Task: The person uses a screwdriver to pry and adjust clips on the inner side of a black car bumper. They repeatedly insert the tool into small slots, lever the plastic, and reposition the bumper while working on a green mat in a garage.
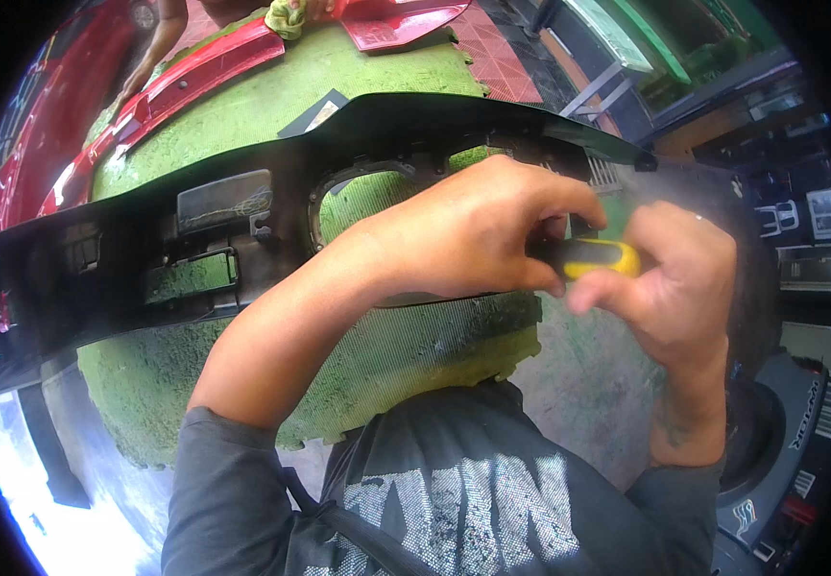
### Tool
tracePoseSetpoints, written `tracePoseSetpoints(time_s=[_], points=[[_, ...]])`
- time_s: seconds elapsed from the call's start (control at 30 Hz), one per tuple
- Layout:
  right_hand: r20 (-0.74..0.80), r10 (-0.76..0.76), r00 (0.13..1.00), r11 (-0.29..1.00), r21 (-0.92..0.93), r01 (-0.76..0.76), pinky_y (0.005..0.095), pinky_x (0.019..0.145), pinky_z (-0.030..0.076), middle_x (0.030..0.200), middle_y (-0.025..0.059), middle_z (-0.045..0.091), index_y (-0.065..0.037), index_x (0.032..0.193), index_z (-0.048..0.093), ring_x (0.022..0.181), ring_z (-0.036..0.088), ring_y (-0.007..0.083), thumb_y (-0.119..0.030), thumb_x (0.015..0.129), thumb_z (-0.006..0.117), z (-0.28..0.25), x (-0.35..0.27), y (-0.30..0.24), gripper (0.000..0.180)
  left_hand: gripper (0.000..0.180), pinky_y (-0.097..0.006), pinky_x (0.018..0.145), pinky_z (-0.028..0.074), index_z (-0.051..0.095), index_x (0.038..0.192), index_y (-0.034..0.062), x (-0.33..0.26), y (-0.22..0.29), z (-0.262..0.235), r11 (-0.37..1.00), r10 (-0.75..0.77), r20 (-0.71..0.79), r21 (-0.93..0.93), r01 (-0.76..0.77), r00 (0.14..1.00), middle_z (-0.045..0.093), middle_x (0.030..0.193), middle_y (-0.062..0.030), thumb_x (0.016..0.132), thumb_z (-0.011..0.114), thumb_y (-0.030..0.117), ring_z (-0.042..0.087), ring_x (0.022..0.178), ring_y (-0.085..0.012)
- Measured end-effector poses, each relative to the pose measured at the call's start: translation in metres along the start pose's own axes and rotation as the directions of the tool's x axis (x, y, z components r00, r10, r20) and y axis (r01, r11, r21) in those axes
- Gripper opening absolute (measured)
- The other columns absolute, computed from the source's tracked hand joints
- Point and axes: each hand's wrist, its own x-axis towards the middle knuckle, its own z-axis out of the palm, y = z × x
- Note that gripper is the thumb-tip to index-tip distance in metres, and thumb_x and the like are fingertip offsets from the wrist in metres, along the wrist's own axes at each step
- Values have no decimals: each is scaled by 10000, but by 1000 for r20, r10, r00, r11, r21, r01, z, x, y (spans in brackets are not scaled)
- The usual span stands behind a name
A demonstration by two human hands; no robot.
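A long black plastic car panel [146,219] with several cut-outs lies across in front of me. My left hand [492,226] reaches over its right part, its fingers curled round something dark that I cannot make out. Beside it, my right hand [679,274] is closed at a tool with a yellow-and-black handle [600,259]. The tool's working end is hidden towards my left hand, so its kind does not show. My right hand is slightly blurred.
Green textured mats [396,355] lie under the panel. Beyond it, a person's arm [161,43] reaches to a long red car part [204,77], near another red piece [406,21]. A red car [50,115] stands at far left. Shelves [809,269] line the right.
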Motion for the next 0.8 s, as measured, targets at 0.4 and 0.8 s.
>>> tracePoseSetpoints(time_s=[0.4,0.8], points=[[-111,68,991,981,191,-46,330,556,461,749,80,677,-9,936,767,606,576,178,-316,767,1044,14,1,-7,446,579,-427,985,573,682,1390,32,-4,-1,9,991,50,-54,129,-43,997,740,1291,-175,835,845,60,703,1247,-328],[10,33,999,929,367,-34,296,968,569,1287,112,691,-11,1363,759,1159,709,199,102,965,728,11,4,2,415,526,-378,1046,600,601,1519,-9,-14,-15,-1,999,-25,-112,-45,20,993,777,1272,-160,1013,735,38,752,1183,-229]])
